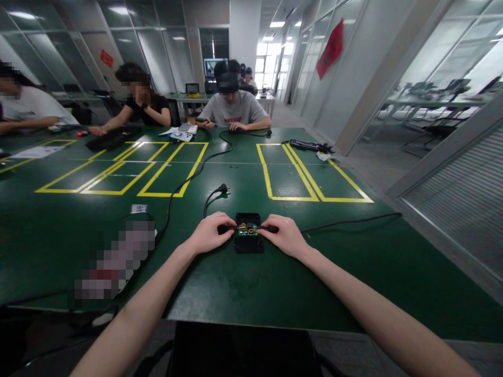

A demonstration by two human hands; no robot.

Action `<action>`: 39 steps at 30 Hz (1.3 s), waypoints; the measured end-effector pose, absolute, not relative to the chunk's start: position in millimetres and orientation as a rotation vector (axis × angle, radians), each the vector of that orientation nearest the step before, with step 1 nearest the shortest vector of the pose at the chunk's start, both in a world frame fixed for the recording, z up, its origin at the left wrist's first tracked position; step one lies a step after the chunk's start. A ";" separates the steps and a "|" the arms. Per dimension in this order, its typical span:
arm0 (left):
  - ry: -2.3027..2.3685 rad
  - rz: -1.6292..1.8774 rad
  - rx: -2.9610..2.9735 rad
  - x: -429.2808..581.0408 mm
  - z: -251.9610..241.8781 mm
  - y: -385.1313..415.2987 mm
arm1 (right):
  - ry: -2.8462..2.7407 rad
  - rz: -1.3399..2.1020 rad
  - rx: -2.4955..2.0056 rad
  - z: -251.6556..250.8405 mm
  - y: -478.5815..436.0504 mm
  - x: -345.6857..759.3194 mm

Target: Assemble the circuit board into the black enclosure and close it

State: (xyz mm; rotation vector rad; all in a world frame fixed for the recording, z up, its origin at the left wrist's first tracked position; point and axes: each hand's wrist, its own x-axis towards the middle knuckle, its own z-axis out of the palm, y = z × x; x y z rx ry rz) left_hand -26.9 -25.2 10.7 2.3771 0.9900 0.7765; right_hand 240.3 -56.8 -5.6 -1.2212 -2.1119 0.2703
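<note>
A small black power-adapter box (pixel 249 244) lies open on the green table (pixel 243 283) right in front of me, its circuit board with orange and blue parts showing. My left hand (pixel 210 233) is closed on the black cable stub at the box's left side. My right hand (pixel 285 235) is closed on the black cable leaving the right side. The left cable loops back to a black plug (pixel 223 188) lying just beyond the box. The right cable (pixel 353 221) runs off towards the table's right edge.
Yellow tape rectangles (pixel 291 178) mark the table top. Three people sit at the far side, one in a grey shirt (pixel 233 110) straight across. A long black cable (pixel 188 180) snakes across the table. A black tool (pixel 308 145) lies far right. A glass partition stands to the right.
</note>
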 end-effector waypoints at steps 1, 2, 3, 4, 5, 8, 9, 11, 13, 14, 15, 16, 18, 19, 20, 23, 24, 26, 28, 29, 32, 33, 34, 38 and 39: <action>0.991 0.767 2.366 -28.0 11.7 -25.4 | -2.098 0.275 -1.202 -4.9 -56.8 239.8; 0.991 0.769 2.348 -28.4 13.3 -26.0 | -2.082 0.279 -1.181 -4.1 -57.1 239.4; 0.993 0.783 2.322 -28.0 15.6 -26.8 | -2.064 0.284 -1.158 -3.0 -57.9 239.1; 0.995 0.798 2.291 -27.3 18.5 -27.9 | -2.045 0.290 -1.133 -1.8 -59.1 239.1; 0.999 0.811 2.257 -26.6 21.9 -29.2 | -2.032 0.296 -1.106 -0.5 -60.7 239.4; 0.983 0.758 2.156 -26.1 31.3 -33.4 | -2.064 0.345 -1.015 3.0 -66.4 242.0; 0.978 0.705 2.126 -26.6 33.2 -34.6 | -2.096 0.376 -0.984 3.5 -67.9 243.1; 0.973 0.594 2.074 -27.7 34.3 -36.2 | -2.162 0.440 -0.941 3.1 -69.7 245.0; 0.977 0.523 2.030 -28.2 32.6 -36.7 | -2.203 0.474 -0.939 1.5 -69.3 246.2; 0.980 0.513 2.011 -28.1 31.3 -36.6 | -2.212 0.471 -0.951 0.5 -68.6 246.5; 0.983 0.516 1.998 -27.7 30.0 -36.3 | -2.216 0.458 -0.970 -0.2 -67.7 246.7; 0.985 0.528 1.990 -27.2 28.9 -36.1 | -2.218 0.441 -0.992 -0.7 -66.7 246.8; 0.986 0.565 1.989 -26.2 28.2 -35.6 | -2.225 0.415 -1.033 -0.9 -65.3 247.1; 0.985 0.582 1.993 -25.8 28.4 -35.4 | -2.230 0.409 -1.050 -0.5 -64.8 247.3; 0.982 0.590 1.997 -25.6 29.1 -35.3 | -2.234 0.407 -1.063 -0.1 -64.5 247.4; 0.983 0.592 2.007 -26.0 31.6 -34.8 | -2.237 0.411 -1.076 1.4 -64.6 247.7; 0.986 0.588 2.010 -26.4 32.2 -34.6 | -2.237 0.409 -1.076 1.9 -64.9 247.6; 0.992 0.580 2.010 -27.1 32.8 -34.3 | -2.241 0.403 -1.075 3.1 -65.8 247.3; 0.999 0.570 1.996 -27.5 32.7 -34.3 | -2.243 0.399 -1.069 4.6 -67.4 246.9; 1.003 0.563 1.986 -27.6 32.6 -34.4 | -2.243 0.402 -1.064 5.5 -68.2 246.8; 1.016 0.529 1.954 -27.3 32.7 -35.0 | -2.242 0.412 -1.055 7.9 -70.4 246.6; 1.017 0.518 1.945 -27.2 32.9 -35.1 | -2.243 0.412 -1.055 8.3 -70.6 246.8; 1.016 0.513 1.937 -27.0 33.1 -35.1 | -2.245 0.413 -1.057 8.4 -70.4 247.0; 1.011 0.512 1.910 -27.4 32.6 -34.7 | -2.249 0.451 -1.082 6.7 -66.8 248.5; 1.013 0.509 1.909 -27.6 32.2 -34.5 | -2.245 0.463 -1.097 5.9 -65.8 248.9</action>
